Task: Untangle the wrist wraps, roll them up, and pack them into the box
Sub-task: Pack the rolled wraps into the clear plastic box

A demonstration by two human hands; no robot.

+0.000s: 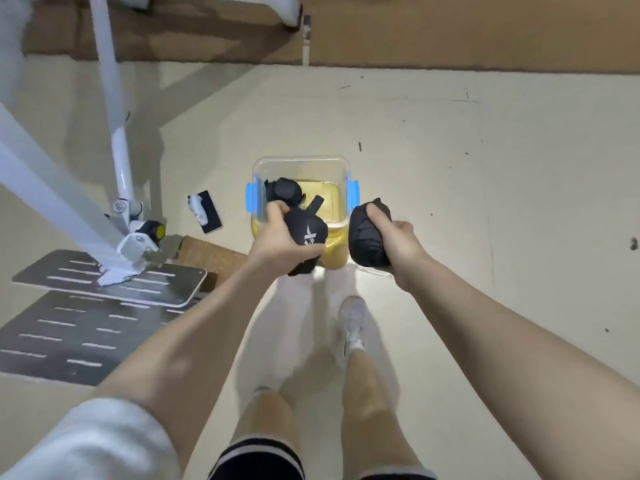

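Note:
A clear plastic box (pixel 301 164) with blue side latches stands on the floor in front of me. One rolled black wrist wrap (pixel 284 192) lies inside it at the left. My left hand (pixel 280 237) grips a second rolled black wrap (pixel 308 237) with a white logo, held over the box's near left edge; a loose strap end pokes up from it. My right hand (pixel 394 237) grips a third rolled black wrap (pixel 363 237) just outside the box's near right corner.
A phone (pixel 207 211) lies on the floor left of the box. A white metal frame (pixel 121 161) with black perforated footplates (pixel 104 278) stands at the left. My legs and a white shoe (pixel 353 323) are below the hands. Brown cardboard runs along the far wall.

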